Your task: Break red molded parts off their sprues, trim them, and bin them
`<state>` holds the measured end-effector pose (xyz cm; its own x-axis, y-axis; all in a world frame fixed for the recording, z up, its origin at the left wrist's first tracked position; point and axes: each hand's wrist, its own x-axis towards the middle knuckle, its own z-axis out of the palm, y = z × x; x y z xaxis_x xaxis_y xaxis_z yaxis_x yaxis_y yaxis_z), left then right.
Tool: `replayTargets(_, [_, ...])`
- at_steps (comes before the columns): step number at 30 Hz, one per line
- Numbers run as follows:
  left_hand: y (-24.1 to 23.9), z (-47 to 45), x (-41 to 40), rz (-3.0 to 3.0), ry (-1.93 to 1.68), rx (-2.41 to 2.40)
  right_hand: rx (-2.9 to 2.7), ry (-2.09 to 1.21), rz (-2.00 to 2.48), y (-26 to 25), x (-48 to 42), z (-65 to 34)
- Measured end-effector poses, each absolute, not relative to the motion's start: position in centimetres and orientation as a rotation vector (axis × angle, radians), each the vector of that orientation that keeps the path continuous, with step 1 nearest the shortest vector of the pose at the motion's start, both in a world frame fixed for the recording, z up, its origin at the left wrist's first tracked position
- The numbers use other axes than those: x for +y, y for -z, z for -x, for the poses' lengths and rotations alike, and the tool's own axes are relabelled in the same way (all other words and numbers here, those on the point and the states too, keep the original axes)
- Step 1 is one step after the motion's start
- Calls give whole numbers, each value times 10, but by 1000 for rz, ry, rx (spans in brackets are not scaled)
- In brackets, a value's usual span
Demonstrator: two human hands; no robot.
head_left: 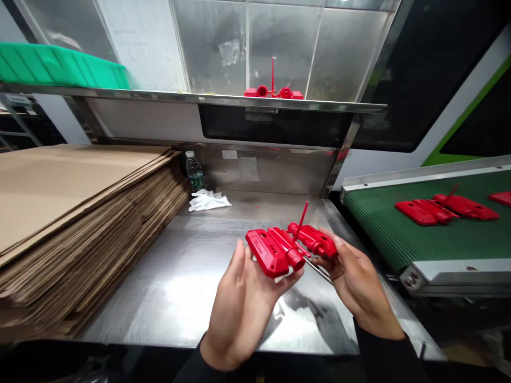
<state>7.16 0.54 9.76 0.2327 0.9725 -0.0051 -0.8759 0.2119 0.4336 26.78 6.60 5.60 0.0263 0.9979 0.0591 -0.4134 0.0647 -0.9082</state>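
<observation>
Over the stainless-steel table (159, 308), best to hold level the red plastic molding (284, 246) cradled at one end in the spread left hand (245, 298) and pinched at the other between thumb and fingers of the right hand (355, 271), guiding the slim metal tool (318, 270) clear of the slanting sprue (302, 220).

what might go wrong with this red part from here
The red part might bend or snap at its thin upright rod if the left hand and right hand twist it unevenly. The slender metal tool by the right hand's fingers might scratch its surface. Held above the metal table, it might also slip and drop.
</observation>
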Motion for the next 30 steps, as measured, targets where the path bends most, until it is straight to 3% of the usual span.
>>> replayTargets(10, [-84,-55,-13,-473,-1418,618,-1043,-1596,637,-40,46,-277])
replayTargets(16, [-78,-37,-18,-561,-1312,469,-1004,-1739,757,-31,42,-279])
replayTargets(20, [-86,-39,-27,-720,-1219,326,-969,-1833,695,-17,37,-273])
replayTargets(24, [-102,-47,-27,-939,-1246,571,-832,-1877,677,-3,31,-268])
replayTargets(30, [-98,-51,-9,-509,-1352,673,-784,-1804,794,9,27,-273])
